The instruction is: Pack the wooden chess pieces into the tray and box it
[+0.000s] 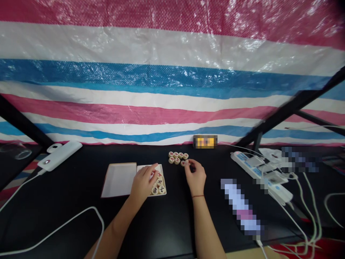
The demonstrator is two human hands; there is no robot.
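Observation:
My left hand (142, 180) is over the open white box (165, 187), its thumb and forefinger apart just above the pieces; part of the box is hidden under it. Round xiangqi pieces (161, 189) with red or dark characters lie in the box. Further right, my right hand (196, 175) pinches a xiangqi piece (188, 162) at the end of a short row on the black table. Several more pieces (176, 154) with red characters stand beside it in two rows, face up.
The box lid (120, 180) lies open to the left. A white device (59, 156) with a cable sits at the far left. On the right are a pixelated phone-like object (241, 207) and a power strip (258, 174) with cables. A striped sheet (151, 115) hangs behind.

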